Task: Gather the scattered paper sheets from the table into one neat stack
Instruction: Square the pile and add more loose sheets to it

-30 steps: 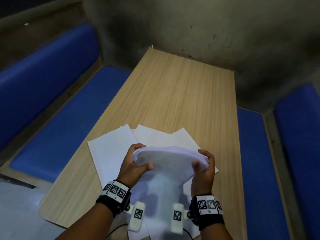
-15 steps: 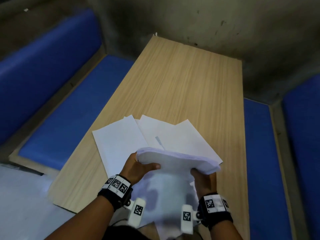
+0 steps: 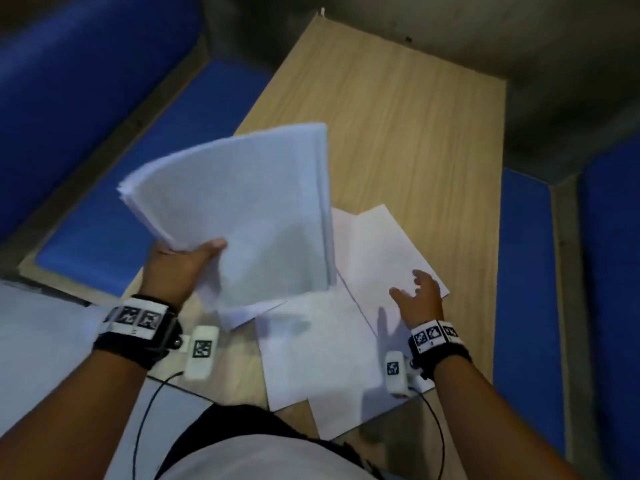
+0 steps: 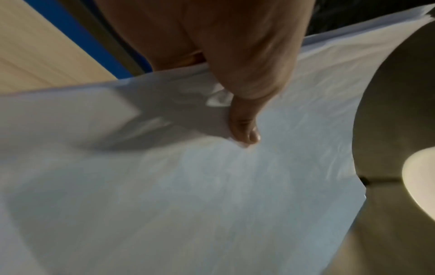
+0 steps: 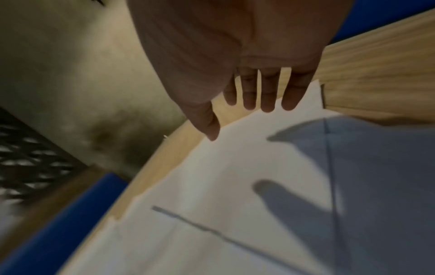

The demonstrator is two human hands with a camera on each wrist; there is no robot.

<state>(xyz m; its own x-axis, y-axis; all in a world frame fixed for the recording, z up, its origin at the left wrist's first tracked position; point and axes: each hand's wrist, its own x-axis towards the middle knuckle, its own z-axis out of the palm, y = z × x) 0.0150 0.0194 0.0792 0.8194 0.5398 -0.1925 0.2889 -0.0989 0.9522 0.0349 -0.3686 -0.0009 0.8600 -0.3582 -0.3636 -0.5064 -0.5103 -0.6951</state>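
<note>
My left hand [image 3: 183,261] holds a thick stack of white sheets [image 3: 242,209] up above the table's left side, thumb on top and fingers hidden underneath. The left wrist view shows the thumb [image 4: 244,128] pressing into the stack [image 4: 188,186]. Several loose white sheets [image 3: 322,344] lie overlapping on the wooden table [image 3: 398,116] near its front edge. My right hand [image 3: 417,292] hovers flat over the rightmost loose sheet [image 3: 381,251], fingers straight and spread, holding nothing. In the right wrist view the fingers [image 5: 267,94] hang just above the sheets [image 5: 223,186].
Blue padded benches [image 3: 114,168] run along the left of the table, and another blue bench [image 3: 526,271] runs along the right. A grey wall [image 3: 485,29] closes the far end. The far half of the tabletop is bare wood.
The right hand has let go of the stack and dropped toward the loose sheets on the right. The left hand alone has swung the stack up and to the left.
</note>
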